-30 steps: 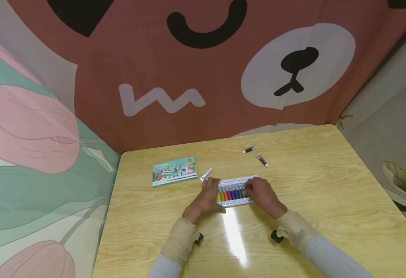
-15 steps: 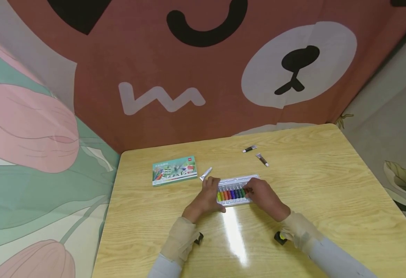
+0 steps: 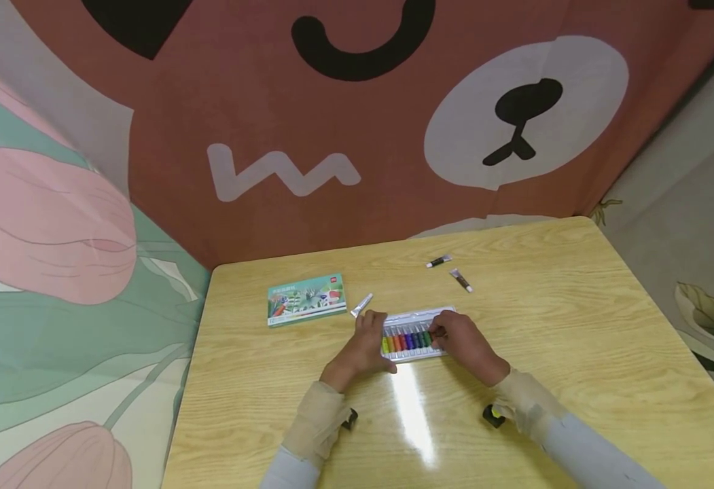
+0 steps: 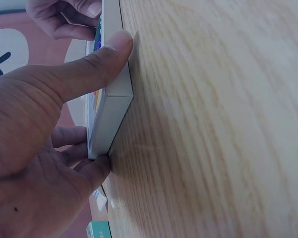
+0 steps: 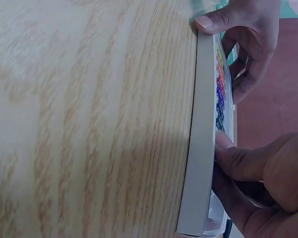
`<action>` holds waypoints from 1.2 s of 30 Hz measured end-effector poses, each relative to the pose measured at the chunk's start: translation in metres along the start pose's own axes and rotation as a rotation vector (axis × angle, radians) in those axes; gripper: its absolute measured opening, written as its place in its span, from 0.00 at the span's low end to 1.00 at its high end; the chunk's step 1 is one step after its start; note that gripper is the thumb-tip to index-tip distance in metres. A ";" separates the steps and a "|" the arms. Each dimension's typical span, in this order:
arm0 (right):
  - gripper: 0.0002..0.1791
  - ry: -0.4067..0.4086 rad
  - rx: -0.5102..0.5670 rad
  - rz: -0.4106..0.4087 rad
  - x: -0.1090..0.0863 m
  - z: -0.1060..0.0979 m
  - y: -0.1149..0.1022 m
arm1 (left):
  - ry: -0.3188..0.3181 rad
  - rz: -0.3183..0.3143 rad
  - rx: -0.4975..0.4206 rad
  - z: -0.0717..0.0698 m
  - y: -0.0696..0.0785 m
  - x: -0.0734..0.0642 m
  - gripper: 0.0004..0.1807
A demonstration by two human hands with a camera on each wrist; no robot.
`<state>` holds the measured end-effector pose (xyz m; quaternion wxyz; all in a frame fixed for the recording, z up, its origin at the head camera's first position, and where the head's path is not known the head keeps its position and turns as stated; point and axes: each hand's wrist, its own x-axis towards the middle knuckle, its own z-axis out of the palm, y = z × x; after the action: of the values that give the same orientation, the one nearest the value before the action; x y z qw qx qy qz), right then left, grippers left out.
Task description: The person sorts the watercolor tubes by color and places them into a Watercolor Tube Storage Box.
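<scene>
Shifted slightly rightward since a second ago, the right hand (image 3: pixel 469 346) bends over the right end of a white oblong plastic tray (image 3: pixel 416 317) of small coloured paint tubes (image 3: pixel 408 341), lower centre, lying crosswise; whether its curled fingers pinch anything I can't make out; the left hand (image 3: pixel 363 348) grips the left end

Paint tubes (image 3: pixel 409 341) lie in a tray (image 3: pixel 414 317) on the table (image 3: pixel 577 326), right of a box (image 3: pixel 306 301)
</scene>
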<state>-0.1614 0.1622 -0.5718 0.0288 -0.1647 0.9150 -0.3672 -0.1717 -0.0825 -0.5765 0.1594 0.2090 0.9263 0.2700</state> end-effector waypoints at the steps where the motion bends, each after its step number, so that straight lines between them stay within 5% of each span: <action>1: 0.12 0.000 -0.004 -0.007 0.000 0.000 0.001 | 0.001 0.000 -0.001 0.000 0.000 0.000 0.62; 22: 0.08 -0.050 -0.007 0.008 0.005 -0.012 0.007 | 0.005 -0.007 -0.025 0.001 0.001 -0.001 0.62; 31: 0.07 0.089 -0.140 0.034 0.046 -0.047 0.030 | -0.004 -0.007 -0.016 0.002 0.000 -0.002 0.61; 36: 0.13 0.072 -0.240 0.106 0.073 -0.065 0.047 | 0.006 0.002 -0.015 -0.002 0.002 -0.001 0.61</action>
<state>-0.2549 0.2134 -0.5513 -0.0045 -0.1050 0.9602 -0.2587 -0.1709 -0.0819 -0.5739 0.1582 0.2078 0.9244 0.2778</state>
